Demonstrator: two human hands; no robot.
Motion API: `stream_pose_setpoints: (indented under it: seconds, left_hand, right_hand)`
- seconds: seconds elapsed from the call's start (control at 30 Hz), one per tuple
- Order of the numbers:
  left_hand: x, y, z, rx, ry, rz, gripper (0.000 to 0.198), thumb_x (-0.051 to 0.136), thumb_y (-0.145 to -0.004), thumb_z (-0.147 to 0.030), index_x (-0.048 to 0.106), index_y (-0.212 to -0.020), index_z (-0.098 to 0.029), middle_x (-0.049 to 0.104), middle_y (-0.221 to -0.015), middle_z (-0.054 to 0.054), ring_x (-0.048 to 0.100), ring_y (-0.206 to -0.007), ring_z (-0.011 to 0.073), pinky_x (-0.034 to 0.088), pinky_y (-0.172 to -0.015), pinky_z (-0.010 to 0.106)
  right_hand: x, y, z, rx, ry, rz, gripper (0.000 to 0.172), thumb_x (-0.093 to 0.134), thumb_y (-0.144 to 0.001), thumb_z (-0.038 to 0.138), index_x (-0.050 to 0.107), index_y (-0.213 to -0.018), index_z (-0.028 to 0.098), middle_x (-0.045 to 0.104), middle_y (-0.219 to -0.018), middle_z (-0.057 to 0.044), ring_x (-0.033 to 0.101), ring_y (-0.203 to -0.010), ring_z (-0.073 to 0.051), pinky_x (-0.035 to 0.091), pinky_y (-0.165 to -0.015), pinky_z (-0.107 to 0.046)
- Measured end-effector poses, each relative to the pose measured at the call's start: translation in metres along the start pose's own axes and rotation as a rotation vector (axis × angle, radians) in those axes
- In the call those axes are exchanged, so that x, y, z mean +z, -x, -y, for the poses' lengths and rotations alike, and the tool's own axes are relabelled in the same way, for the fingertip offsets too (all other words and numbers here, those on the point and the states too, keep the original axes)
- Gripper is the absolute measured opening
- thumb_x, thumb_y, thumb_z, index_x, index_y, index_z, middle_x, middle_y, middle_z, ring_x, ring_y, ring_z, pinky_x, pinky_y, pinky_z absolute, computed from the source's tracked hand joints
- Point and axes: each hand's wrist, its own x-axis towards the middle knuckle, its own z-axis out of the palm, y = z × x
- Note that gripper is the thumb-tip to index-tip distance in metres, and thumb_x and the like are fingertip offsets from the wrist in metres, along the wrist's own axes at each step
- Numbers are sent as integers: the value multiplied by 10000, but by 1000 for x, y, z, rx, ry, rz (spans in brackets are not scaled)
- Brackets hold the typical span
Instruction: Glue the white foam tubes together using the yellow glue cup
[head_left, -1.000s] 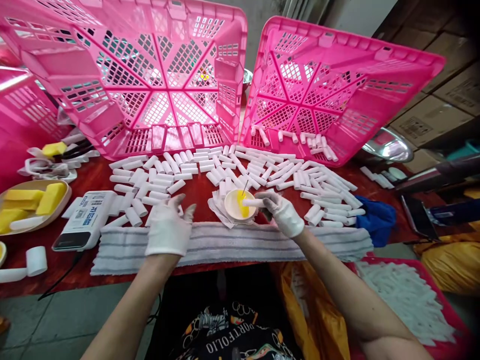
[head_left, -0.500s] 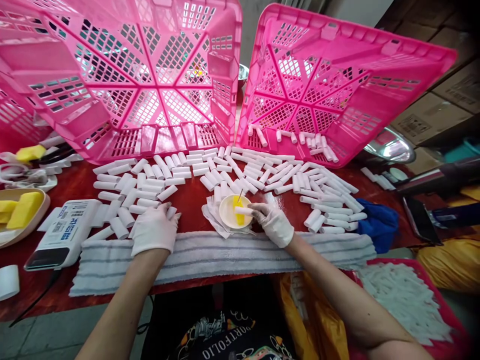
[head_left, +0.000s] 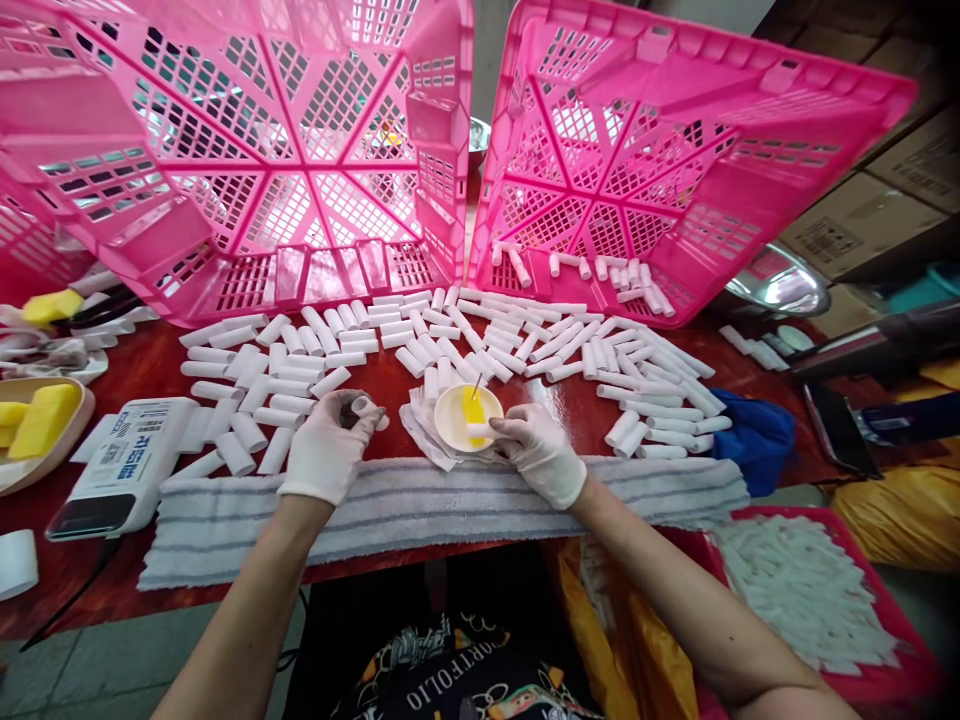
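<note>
Both my hands wear thin white gloves. My left hand [head_left: 330,445], over the front left of the table, is closed around a short white tube [head_left: 363,406] whose round end shows between the fingers. At the small white bowl [head_left: 444,430], my right hand [head_left: 541,455] pinches a white tube [head_left: 477,430], mostly hidden by the fingertips. Its visible end lies over a yellow block [head_left: 472,405] in the bowl, and I cannot tell whether they touch. A thin stick stands up from the block. Under the bowl lies crumpled white paper [head_left: 417,425]. Many similar loose tubes [head_left: 307,372] lie behind my hands.
A striped towel [head_left: 435,500] runs along the front edge. Two pink baskets [head_left: 315,170] [head_left: 600,190] stand tipped behind the tubes. A white device [head_left: 124,465] and a dish of yellow sponges [head_left: 79,440] lie left. A blue cloth [head_left: 754,440] lies right, above a pink tub [head_left: 892,600].
My left hand has lifted a tube from the pile and moved right, towards the bowl. My right hand stays beside the bowl; less of its tube shows now.
</note>
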Motion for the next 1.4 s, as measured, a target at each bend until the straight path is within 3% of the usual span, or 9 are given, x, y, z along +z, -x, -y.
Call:
stream_pose_setpoints:
  seconds: [0.17,0.4,0.5,0.67,0.77,0.93,1.03,1.23,1.4]
  left_hand:
    - [12,12,0,-151,305,106,500,735,-544,-336,490,-940,-155,587,-828,11,564,-650,112,469,-651,263]
    - [28,24,7,-149,424,140,474,795,-469,-262,499,-821,-150,586,-846,5,585,-785,133,480,-749,281]
    - [33,30,3,-139,431,210,466,782,-520,-276,518,-879,-142,601,-897,32,592,-799,143,488,-749,302]
    - [42,44,-11,-103,468,317,415,779,-553,-254,557,-881,-128,623,-921,57,599,-794,143,487,-734,285]
    - [49,52,-19,-152,497,371,422,793,-531,-235,576,-879,-133,633,-891,46,600,-798,152,484,-727,284]
    - [56,60,-25,-285,625,451,436,770,-580,-270,559,-937,-134,631,-971,60,589,-911,165,453,-846,297]
    - [57,61,-26,-191,523,505,402,684,-695,-335,514,-1001,-140,614,-1028,81,575,-965,175,435,-878,311]
    - [54,67,-28,107,58,545,362,479,-836,-385,476,-1117,-158,598,-968,73,570,-810,153,449,-769,298]
    - [48,75,-41,239,-102,608,323,485,-813,-371,539,-1061,-172,629,-954,82,580,-823,186,439,-764,294]
  right_hand:
    - [5,3,2,185,-220,-21,311,544,-812,339,618,-1070,183,636,-806,-42,595,-668,-129,502,-635,-255]
    - [-2,9,14,1,-63,-25,154,614,-750,312,688,-822,197,584,-821,-59,562,-706,-142,468,-630,-267]
    - [-12,12,25,170,-343,-79,187,637,-738,344,649,-844,191,575,-832,-41,562,-673,-114,462,-596,-238]
    - [-19,13,38,555,-827,-72,345,536,-800,483,559,-971,184,510,-552,43,398,-381,-59,291,-352,-188]
    - [-16,13,42,635,-854,-26,398,564,-762,521,573,-935,163,516,-547,37,391,-374,-55,270,-340,-184]
    - [-19,22,51,611,-628,107,375,549,-776,503,619,-902,157,545,-576,15,437,-435,-64,305,-372,-180]
    - [-31,26,57,557,-533,103,357,555,-775,491,630,-878,158,572,-622,-3,462,-469,-68,334,-401,-183]
    - [-53,20,52,533,-636,-207,420,568,-747,549,543,-915,165,484,-526,46,374,-370,-53,280,-340,-186]
    - [-51,19,54,479,-497,-87,333,554,-781,496,564,-860,173,571,-634,4,490,-458,-78,367,-413,-197]
